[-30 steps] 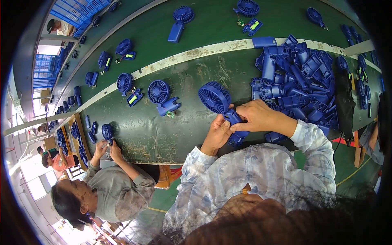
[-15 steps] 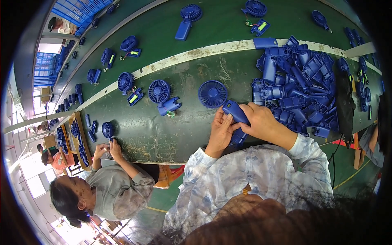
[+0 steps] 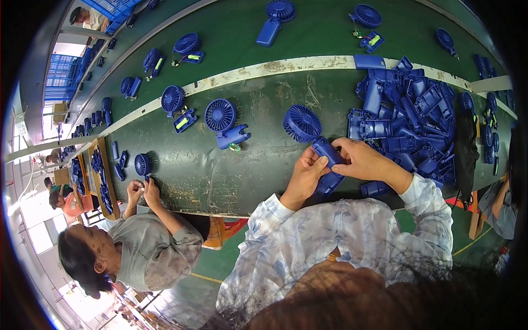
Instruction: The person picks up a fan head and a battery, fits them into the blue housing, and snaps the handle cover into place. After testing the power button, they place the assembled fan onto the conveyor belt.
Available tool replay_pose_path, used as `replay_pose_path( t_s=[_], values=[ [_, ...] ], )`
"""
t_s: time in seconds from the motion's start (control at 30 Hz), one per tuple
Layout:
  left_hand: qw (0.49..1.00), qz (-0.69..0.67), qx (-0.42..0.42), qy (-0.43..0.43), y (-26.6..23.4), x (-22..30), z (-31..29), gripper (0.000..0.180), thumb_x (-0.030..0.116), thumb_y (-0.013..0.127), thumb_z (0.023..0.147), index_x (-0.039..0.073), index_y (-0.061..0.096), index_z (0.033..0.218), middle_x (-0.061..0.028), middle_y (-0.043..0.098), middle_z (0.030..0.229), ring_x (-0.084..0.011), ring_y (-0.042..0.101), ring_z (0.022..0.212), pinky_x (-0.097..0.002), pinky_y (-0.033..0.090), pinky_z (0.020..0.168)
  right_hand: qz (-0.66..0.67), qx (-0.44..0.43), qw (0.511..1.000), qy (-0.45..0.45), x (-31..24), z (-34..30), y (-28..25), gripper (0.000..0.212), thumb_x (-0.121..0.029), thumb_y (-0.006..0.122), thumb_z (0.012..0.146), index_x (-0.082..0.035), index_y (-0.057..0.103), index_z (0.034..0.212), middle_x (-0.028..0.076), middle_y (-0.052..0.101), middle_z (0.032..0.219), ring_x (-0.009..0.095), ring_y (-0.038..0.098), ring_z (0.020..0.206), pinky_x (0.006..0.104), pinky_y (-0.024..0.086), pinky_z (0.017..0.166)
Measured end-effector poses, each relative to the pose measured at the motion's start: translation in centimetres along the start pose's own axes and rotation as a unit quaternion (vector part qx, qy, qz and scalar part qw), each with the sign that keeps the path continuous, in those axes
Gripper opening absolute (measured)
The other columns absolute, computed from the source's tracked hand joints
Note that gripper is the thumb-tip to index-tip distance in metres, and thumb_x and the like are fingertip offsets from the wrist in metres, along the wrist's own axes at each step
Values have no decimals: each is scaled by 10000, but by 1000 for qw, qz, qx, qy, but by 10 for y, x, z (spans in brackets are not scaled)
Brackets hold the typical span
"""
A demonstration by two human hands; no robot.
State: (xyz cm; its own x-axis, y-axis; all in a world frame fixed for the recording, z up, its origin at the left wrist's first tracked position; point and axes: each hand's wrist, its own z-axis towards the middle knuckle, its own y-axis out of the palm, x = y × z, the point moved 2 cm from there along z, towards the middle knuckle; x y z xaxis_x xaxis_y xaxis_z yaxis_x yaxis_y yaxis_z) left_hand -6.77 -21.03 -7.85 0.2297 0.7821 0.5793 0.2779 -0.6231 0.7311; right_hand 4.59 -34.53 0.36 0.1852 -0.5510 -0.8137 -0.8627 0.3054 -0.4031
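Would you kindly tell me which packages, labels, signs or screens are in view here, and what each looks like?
No labels, signs or screens show.
Blue slatted crates: stacked at far left beyond the belt, rectangular.
Wooden tray: left end of the green table, holding blue parts.

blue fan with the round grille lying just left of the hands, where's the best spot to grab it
Take the blue plastic handheld fan by its handle, not the round slatted grille. The handle runs down-right from the head into both hands: left hand, right hand. It is narrow and straight, so fingers wrap it. Come from the near table edge; the blue housing pile crowds the right.
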Motion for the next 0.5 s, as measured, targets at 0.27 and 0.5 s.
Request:
replay_pose_path(
  t_s=[0.27,0.5],
  values=[
    [1000,-14,5,-12,-1,2,-4,356,157,581,958,54,459,1277,-63,599,1126,-147,622,998,-326,538,871,-45,96,992,-65,3,3,10,431,-250,720,747,17,569,1050,192,657,860,323,661,781,397,518,707],
    [997,-29,-20,-65,3,8,-8,473,114,575,907,58,391,1340,-137,599,1066,-303,646,976,-449,552,848,-58,181,977,-93,5,62,-30,511,-301,738,808,23,564,1161,138,637,942,207,624,775,321,508,685]
  ],
)
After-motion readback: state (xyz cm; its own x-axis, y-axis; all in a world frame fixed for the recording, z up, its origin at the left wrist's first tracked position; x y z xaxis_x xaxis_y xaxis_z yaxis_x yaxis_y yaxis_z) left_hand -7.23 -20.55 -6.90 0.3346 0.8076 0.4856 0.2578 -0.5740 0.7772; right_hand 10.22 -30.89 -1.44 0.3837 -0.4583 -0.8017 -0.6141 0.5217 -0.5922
